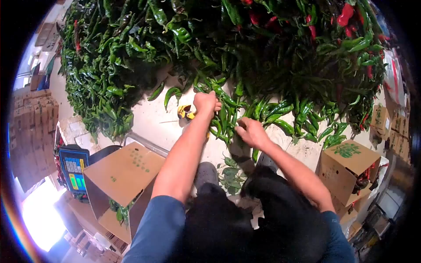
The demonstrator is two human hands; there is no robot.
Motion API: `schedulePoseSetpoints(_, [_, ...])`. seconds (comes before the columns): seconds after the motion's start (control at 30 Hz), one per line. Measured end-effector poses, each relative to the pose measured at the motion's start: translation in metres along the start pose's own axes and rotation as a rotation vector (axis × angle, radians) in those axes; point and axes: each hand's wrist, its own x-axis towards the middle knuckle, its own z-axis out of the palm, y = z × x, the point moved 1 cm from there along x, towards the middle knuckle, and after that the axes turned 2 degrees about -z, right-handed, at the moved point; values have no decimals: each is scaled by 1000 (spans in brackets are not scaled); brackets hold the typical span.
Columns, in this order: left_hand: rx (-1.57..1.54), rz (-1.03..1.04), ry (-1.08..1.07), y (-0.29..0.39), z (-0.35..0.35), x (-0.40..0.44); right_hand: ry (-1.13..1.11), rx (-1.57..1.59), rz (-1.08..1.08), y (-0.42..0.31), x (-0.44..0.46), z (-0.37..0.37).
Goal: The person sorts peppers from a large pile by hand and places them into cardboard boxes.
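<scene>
A large heap of green peppers, with some red ones at the upper right, fills the top of the view. My left hand is closed at the heap's lower edge, beside loose green peppers; what its fingers hold is too hidden to name. To the right, my right hand has its fingers curled at the same peppers, and whether it grips one does not show. A yellow and black object lies on the pale surface left of my left hand.
An open cardboard box with green peppers stands at lower left, beside a blue scale display. Another box with dark red peppers is at right. Green leaves lie between my feet. Stacked cartons are at far left.
</scene>
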Motion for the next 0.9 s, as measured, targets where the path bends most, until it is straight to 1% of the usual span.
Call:
schedulePoseSetpoints(0.03, [43, -39, 41, 2, 4, 8, 40, 100, 32, 1, -5, 6])
schedulePoseSetpoints(0.07, [203, -44, 48, 0, 5, 16, 4, 124, 55, 4, -11, 11])
schedulePoseSetpoints(0.1, [374, -15, 72, -1, 5, 24, -25, 180, 127, 7, -20, 16])
schedulePoseSetpoints(0.17, [503, 46, 58, -5, 3, 32, -114, 167, 130, 27, -31, 23])
schedulePoseSetpoints(0.23, [681, 206, 152, -1, -7, 27, -57, 208, 141, 37, -39, 24])
schedulePoseSetpoints(0.3, [349, 260, 243, -10, -16, 19, -6, 257, 192, 31, -43, 13])
schedulePoseSetpoints(0.33, [290, 387, 260, -3, -18, -3, 55, 312, 226, 29, -43, 9])
schedulePoseSetpoints(0.37, [229, 514, 275, 12, -21, -35, 60, 342, 254, 26, -41, 3])
schedulePoseSetpoints(0.4, [111, 466, 105, 15, -22, -58, 108, 351, 153, 10, -40, -11])
schedulePoseSetpoints(0.43, [201, 501, 5, 10, -22, -75, 155, 358, 56, -7, -40, -25])
schedulePoseSetpoints(0.47, [213, 434, -182, 20, -15, -110, 231, 174, -155, -14, -39, -34])
schedulePoseSetpoints(0.5, [244, 351, -401, 12, -7, -128, 303, -20, -360, -20, -40, -43])
schedulePoseSetpoints(0.53, [384, 447, -583, 2, 1, -140, 162, 125, -259, -25, -46, -50])
schedulePoseSetpoints(0.57, [524, 275, -819, -3, 6, -150, 27, 182, -170, -26, -52, -59])
schedulePoseSetpoints(0.63, [474, 197, -1076, -11, 13, -159, -113, 105, -4, -24, -74, -83])
schedulePoseSetpoints(0.67, [487, 326, -1082, -2, 11, -170, -2, 74, 3, -15, -93, -92])
schedulePoseSetpoints(0.7, [577, 312, -1085, 13, 11, -174, 112, 54, 47, -6, -115, -107])
schedulePoseSetpoints(0.73, [522, 380, -896, 8, 11, -166, 248, 105, 133, 1, -142, -127])
schedulePoseSetpoints(0.77, [463, 445, -703, -2, 12, -152, 459, -81, 110, 15, -172, -152])
schedulePoseSetpoints(0.8, [387, 412, -526, -9, 12, -133, 702, -159, 117, 45, -208, -176])
schedulePoseSetpoints(0.83, [239, 332, -413, -22, 9, -107, 855, -255, 285, 48, -242, -210])
schedulePoseSetpoints(0.87, [198, 243, -264, -12, 8, -100, 976, -268, 371, 52, -275, -244])
schedulePoseSetpoints(0.9, [101, 195, -185, -32, 8, -62, 1117, -468, 349, 74, -311, -274])
